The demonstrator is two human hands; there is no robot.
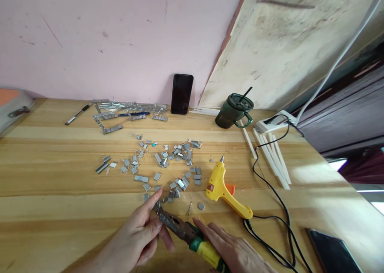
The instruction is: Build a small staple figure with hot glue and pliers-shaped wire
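Observation:
My right hand (232, 249) grips the green and yellow handles of rusty pliers (180, 229) near the table's front edge. The pliers' jaws point up-left toward a small metal piece (157, 205). My left hand (141, 233) pinches that piece at the jaws, between thumb and forefinger. Just beyond lie several small cut silver metal pieces (168, 165), scattered across the middle of the wooden table (60, 177). A small round disc (201, 206) rests right of the jaws.
A yellow glue gun (223, 189) lies to the right, its black cord (270, 185) running to a white power strip (273, 123). White glue sticks (273, 157), a green cup (234, 111), a phone (181, 94) against the wall, pens, metal strips (120, 113) at the back.

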